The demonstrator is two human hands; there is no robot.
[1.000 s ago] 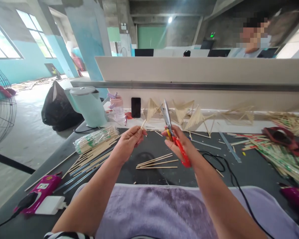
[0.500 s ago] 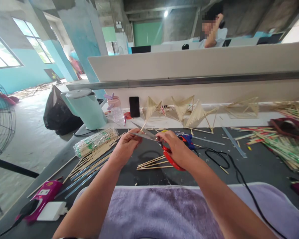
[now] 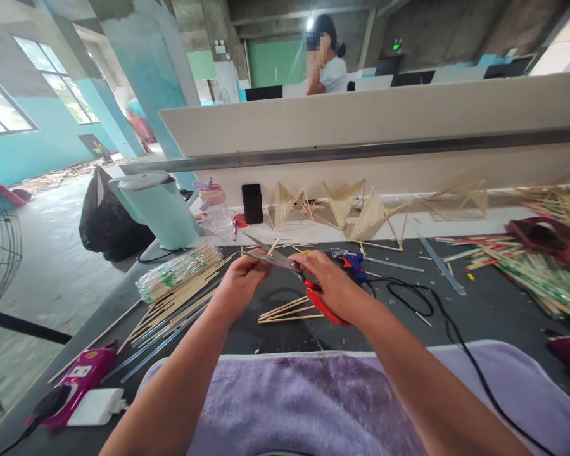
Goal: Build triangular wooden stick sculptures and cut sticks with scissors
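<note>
My right hand [image 3: 331,283] grips red-handled scissors [image 3: 285,265] with the blades open and pointing left. My left hand [image 3: 241,278] pinches a short bamboo stick [image 3: 272,246] held up between the blades, over the dark table [image 3: 475,310]. Three loose sticks [image 3: 285,310] lie on the table just below my hands. A blue glue gun [image 3: 354,263] rests right behind my right hand, its black cable [image 3: 437,316] running off to the right.
A bagged bundle of sticks [image 3: 180,269] and long loose sticks lie at left, with a pink glue gun [image 3: 78,377] near the front edge. A mint kettle [image 3: 159,206], stick models [image 3: 361,212] and a stick pile [image 3: 546,278] line the back and right. Purple towel [image 3: 323,399] covers my lap. A person stands behind the partition.
The scissors swung from upright to pointing left and their blades opened around the stick in my left hand. Both hands came together. The person behind the partition walked left.
</note>
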